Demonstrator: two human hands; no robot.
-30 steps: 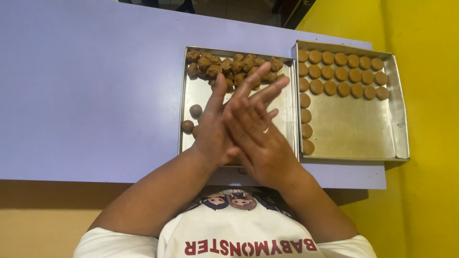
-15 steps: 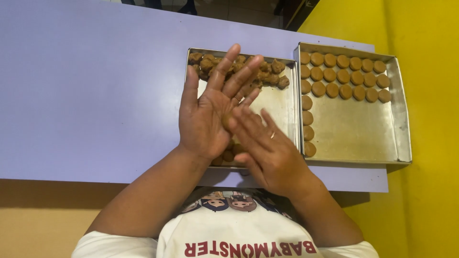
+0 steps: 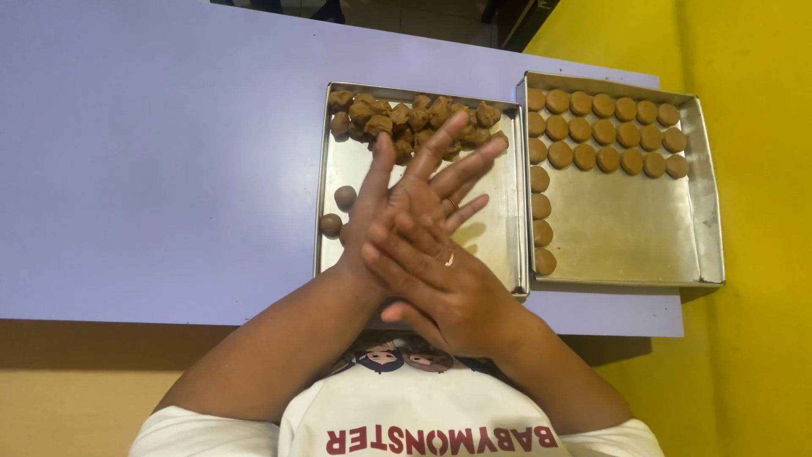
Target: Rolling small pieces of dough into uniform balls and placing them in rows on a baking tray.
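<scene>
My left hand (image 3: 414, 190) lies flat with fingers spread over the left metal tray (image 3: 501, 222). My right hand (image 3: 440, 292), wearing a ring, is pressed crosswise on top of its palm. Whatever sits between the palms is hidden. At the tray's far end is a heap of rough brown dough lumps (image 3: 406, 118). Two smooth dough balls (image 3: 345, 196) rest near the tray's left wall, just left of my hands. The right metal tray (image 3: 630, 224) holds flat round dough discs (image 3: 605, 131) in two rows along the far side and a column down its left wall.
Both trays stand side by side on a pale purple table (image 3: 152, 169), close to its near edge. A yellow surface (image 3: 761, 186) runs along the right of the table. My white printed shirt fills the bottom of the view.
My right hand slid back toward me across the left palm, then forward and leftward again. The left hand's fingers stayed stretched over the tray. Trays and dough have not moved.
</scene>
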